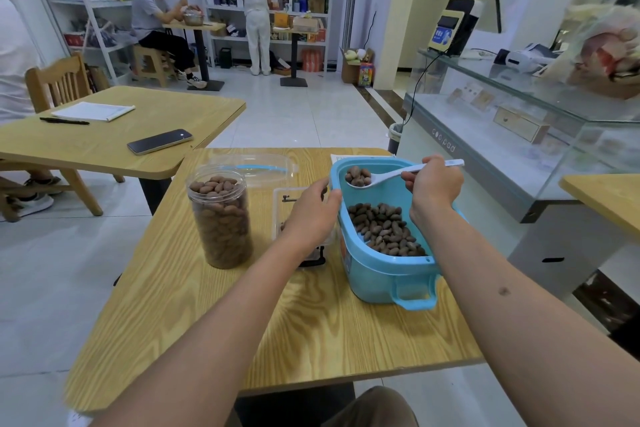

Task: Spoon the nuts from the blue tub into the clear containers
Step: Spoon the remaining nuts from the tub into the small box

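The nuts [386,230] lie in a shallow heap at the near end of the blue tub [381,274], which stands on the right of the bench [311,329]. A small load of them sits in the bowl of the white spoon [360,178], raised above the tub's far end. The right hand [434,182] pinches the spoon's handle, fingers curled round it. The left hand [311,215] curls over the rim of a low clear container [287,198] just beside the tub's left wall, steadying it; how full that one is cannot be told, since the hand covers most of it.

To do this step well, the spoon should stay level while it crosses the tub wall, because the load is heaped and the nuts look round enough to roll. Tipping should wait until the bowl is well over the container's opening, with the left hand clear of the mouth. Further left, a tall clear jar [221,218] already looks full to its brim, so this spoonful probably belongs in the low container.
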